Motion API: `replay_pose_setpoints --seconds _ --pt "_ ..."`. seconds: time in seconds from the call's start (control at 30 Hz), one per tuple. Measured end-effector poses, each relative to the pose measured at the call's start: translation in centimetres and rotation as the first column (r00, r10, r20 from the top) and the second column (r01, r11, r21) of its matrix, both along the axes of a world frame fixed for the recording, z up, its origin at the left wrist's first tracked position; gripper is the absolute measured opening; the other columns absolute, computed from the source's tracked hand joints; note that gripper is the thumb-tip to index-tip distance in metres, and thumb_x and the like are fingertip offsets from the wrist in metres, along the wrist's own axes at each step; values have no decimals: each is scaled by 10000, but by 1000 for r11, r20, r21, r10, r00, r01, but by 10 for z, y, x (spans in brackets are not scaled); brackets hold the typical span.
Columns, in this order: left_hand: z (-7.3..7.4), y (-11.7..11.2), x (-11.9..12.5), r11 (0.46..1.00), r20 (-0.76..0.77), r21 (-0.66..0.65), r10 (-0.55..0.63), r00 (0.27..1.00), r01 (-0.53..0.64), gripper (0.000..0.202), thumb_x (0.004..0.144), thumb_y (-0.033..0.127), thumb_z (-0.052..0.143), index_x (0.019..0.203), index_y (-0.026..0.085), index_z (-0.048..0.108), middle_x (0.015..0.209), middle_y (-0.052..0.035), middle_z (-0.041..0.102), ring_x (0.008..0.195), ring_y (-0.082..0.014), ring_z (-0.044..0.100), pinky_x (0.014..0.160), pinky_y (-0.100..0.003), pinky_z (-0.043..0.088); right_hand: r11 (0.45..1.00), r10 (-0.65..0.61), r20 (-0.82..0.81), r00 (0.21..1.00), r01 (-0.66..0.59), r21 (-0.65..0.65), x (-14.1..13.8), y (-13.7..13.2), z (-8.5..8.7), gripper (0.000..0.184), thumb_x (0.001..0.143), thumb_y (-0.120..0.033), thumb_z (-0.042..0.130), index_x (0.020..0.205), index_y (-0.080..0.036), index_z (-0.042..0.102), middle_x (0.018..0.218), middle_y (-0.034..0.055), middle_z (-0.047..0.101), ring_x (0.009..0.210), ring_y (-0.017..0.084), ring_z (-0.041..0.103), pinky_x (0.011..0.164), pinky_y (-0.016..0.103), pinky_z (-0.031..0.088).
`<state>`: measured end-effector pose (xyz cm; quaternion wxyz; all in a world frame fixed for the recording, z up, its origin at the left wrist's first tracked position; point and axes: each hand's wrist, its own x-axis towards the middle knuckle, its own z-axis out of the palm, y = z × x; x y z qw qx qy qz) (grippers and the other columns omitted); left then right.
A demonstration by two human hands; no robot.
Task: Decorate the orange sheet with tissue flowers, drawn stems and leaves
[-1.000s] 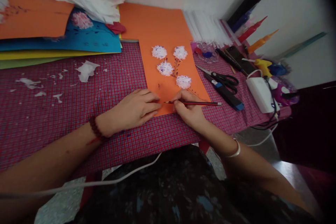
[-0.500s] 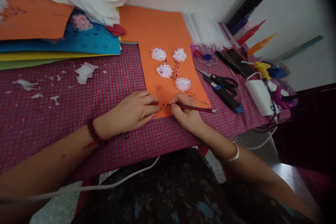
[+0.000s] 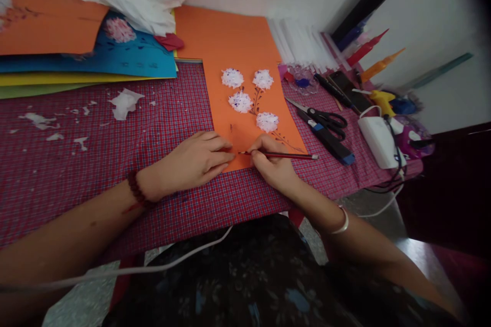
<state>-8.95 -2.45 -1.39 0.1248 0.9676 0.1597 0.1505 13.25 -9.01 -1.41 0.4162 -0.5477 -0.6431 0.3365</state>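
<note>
My right hand (image 3: 273, 164) grips a dark red and black pencil (image 3: 293, 155), its tip close to the lower part of an orange paper sheet (image 3: 245, 138). Resting flat across the sheet's lower left edge, my left hand (image 3: 195, 159) has its fingers stretched out and holds nothing. Several white crumpled-paper flowers (image 3: 267, 121) with purple flecks sit on the sheet, and dark drawn stems with small leaves (image 3: 256, 101) run between them. A short dark mark shows above my left fingertips.
Black-handled scissors (image 3: 328, 118) and a blue-and-black box cutter (image 3: 333, 145) lie right of the sheet. Beyond them are a white power adapter (image 3: 378, 140) and a yellow glue gun (image 3: 383, 101). Glue sticks (image 3: 303, 43) stand behind. Left are paper scraps (image 3: 125, 103) and a blue sheet (image 3: 146, 59).
Both hands stay almost where they were. The pencil's back end has tipped slightly, a little higher and further right; the whole view has shifted very slightly.
</note>
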Motion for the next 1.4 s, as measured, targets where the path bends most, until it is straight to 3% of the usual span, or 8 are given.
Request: replay_pose_setpoints --seconds 0.2,0.37,0.6,0.73,1.17,1.4 --pt "-1 1 -1 1000 -1 -12 -11 1000 11 269 1016 266 490 1137 175 712 1170 -109 686 1038 -246 617 923 -421 500 998 -27 52 998 24 50 1 1 -1 97 795 -154 493 736 -228 515 657 -35 529 615 122 486 598 297 371" --pt "-1 0 0 1000 1 -18 4 1000 -4 276 1014 265 491 1157 177 710 1167 -111 686 1044 -245 620 926 -415 500 1000 -23 -63 998 24 3 2 1 -3 94 801 -169 471 739 -230 509 630 -40 526 609 128 500 594 296 390" --pt "-1 0 0 1000 -2 0 0 1000 0 281 1018 276 483 1135 178 720 1161 -111 686 1027 -252 615 906 -423 506 999 38 -36 999 -38 -8 0 0 1 105 795 -167 484 710 -227 499 627 -41 530 604 121 498 591 295 395" --pt "-2 1 0 1000 2 3 -3 1000 3 290 1025 278 467 1144 182 714 1164 -108 685 1034 -246 612 913 -415 503 1000 11 -84 996 -13 -20 0 -1 0 95 795 -175 472 727 -229 510 619 -43 523 614 124 499 591 293 398" --pt "-4 1 0 999 21 36 -10 1000 9 301 1032 285 455 1149 171 709 1147 -110 685 1011 -245 612 896 -414 507 997 -43 0 999 43 66 1 -1 -2 103 776 -168 487 690 -225 491 618 -41 511 590 117 473 581 291 374" --pt "-3 1 -1 1000 7 23 -4 1000 4 282 1024 277 477 1152 175 707 1148 -105 685 1029 -243 613 911 -412 509 998 -54 -53 997 54 -12 -1 -1 -2 91 793 -188 471 717 -228 500 618 -43 513 605 121 483 590 290 379"
